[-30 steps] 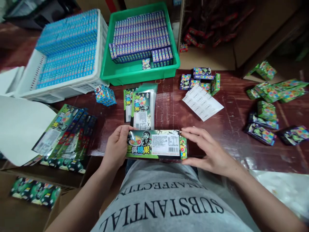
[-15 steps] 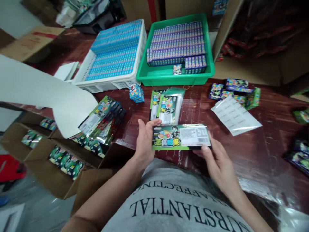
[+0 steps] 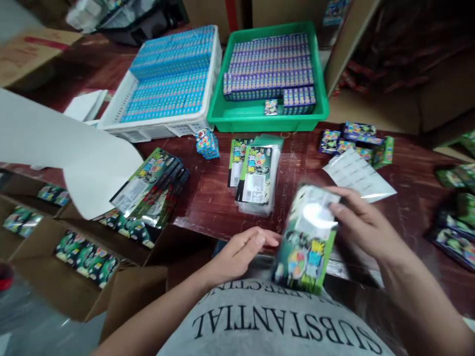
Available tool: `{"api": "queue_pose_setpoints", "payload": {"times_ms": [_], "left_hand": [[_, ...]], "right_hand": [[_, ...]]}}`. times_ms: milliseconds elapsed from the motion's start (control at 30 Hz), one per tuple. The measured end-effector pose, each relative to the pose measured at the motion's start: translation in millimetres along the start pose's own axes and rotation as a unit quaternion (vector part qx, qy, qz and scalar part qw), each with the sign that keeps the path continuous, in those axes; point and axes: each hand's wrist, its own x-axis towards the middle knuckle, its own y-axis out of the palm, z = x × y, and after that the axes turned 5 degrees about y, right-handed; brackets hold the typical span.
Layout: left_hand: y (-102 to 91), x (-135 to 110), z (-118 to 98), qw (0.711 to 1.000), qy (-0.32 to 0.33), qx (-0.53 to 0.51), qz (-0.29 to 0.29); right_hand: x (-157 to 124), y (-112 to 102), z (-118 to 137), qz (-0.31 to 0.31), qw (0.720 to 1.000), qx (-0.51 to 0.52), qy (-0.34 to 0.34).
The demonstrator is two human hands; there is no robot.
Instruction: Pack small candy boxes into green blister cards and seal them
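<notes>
My right hand (image 3: 358, 222) grips a flat printed candy packet (image 3: 306, 242) by its upper right edge. The packet is green and black with a colourful wheel picture, tilted in front of my shirt, and glare whitens its upper part. My left hand (image 3: 241, 254) is beside the packet's left edge, thumb and fingers pressed together, with nothing visible in them. Beyond my hands, similar packets (image 3: 256, 173) lie on clear plastic sleeves (image 3: 276, 168). Another overlapping stack of packets (image 3: 148, 183) lies to the left.
A white crate (image 3: 156, 126) of blue boxes and a green tray (image 3: 267, 123) of purple boxes stand at the back. Small boxes (image 3: 330, 141) and a white label sheet (image 3: 358, 175) lie right. Open cartons (image 3: 40, 257) are at lower left, beneath a white curved panel (image 3: 100, 170).
The packet was level between both hands. My right hand has turned it on end and moved it right and towards me, while my left hand has let go and come lower.
</notes>
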Motion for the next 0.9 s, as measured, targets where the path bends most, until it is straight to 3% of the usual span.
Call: {"api": "queue_pose_setpoints", "payload": {"times_ms": [67, 100, 133, 200, 300, 367, 533, 700, 900], "left_hand": [[-4.2, 12, -4, 1.000, 0.022, -0.016, -0.005], [-4.3, 22, -7, 0.999, 0.041, -0.016, -0.022], [-3.4, 33, -10, 0.998, 0.057, -0.006, -0.040], [-0.1, 54, -15, 0.995, 0.079, 0.026, -0.055], [2.6, 77, -17, 0.994, 0.091, 0.050, -0.021], [1.6, 86, -16, 0.995, 0.084, 0.055, -0.008], [-1.2, 98, -16, 0.995, 0.055, 0.082, -0.001], [7.5, 107, -6, 0.996, 0.047, 0.070, -0.031], [15.4, 110, 3, 0.993, 0.047, 0.101, -0.026]], "right_hand": [[3, 4, 6, 0.091, 0.994, -0.056, -0.018], [4, 10, 9, 0.103, 0.993, -0.059, -0.022], [4, 18, 11, 0.083, 0.995, -0.051, -0.029], [3, 38, 12, -0.019, 0.999, 0.001, -0.032], [1, 59, 6, -0.170, 0.979, 0.112, -0.021], [1, 63, 2, -0.201, 0.969, 0.144, -0.008], [2, 56, -6, -0.203, 0.967, 0.151, 0.017], [0, 54, -16, -0.302, 0.941, 0.155, 0.009], [-8, 31, -18, -0.185, 0.971, 0.139, 0.056]]}}
